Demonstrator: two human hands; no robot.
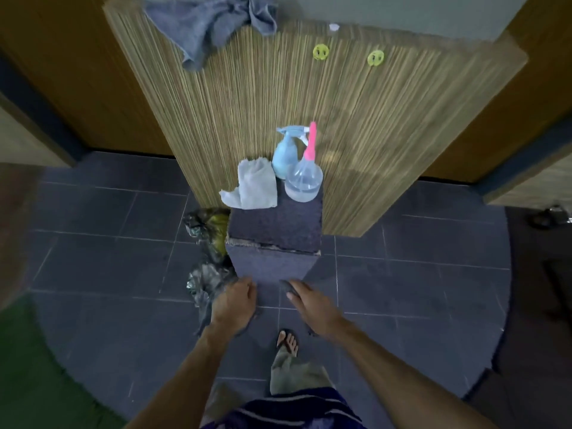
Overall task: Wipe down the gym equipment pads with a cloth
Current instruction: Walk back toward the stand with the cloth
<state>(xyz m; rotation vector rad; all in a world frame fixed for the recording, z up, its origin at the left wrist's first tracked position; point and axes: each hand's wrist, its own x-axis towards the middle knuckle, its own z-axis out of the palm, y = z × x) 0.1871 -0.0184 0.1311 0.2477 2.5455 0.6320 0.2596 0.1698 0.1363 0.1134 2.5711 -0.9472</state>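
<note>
A tall block with a dark purple pad (275, 224) on top stands in front of me against a reed-covered panel. On the pad lie a folded white cloth (255, 187), a blue spray bottle (286, 153) and a clear spray bottle with a pink nozzle (305, 178). My left hand (235, 301) hovers low at the block's front left with its fingers curled; its contents are hidden. My right hand (309, 301) is at the block's front right, closed on a dark piece of cloth (285, 287) that shows by the thumb.
A grey rag (210, 26) hangs over the top of the reed panel (371, 134). Crumpled dark plastic bags (207, 239) lie on the tiled floor left of the block. My sandalled foot (288, 340) is below my hands. A green mat (28, 366) is at bottom left.
</note>
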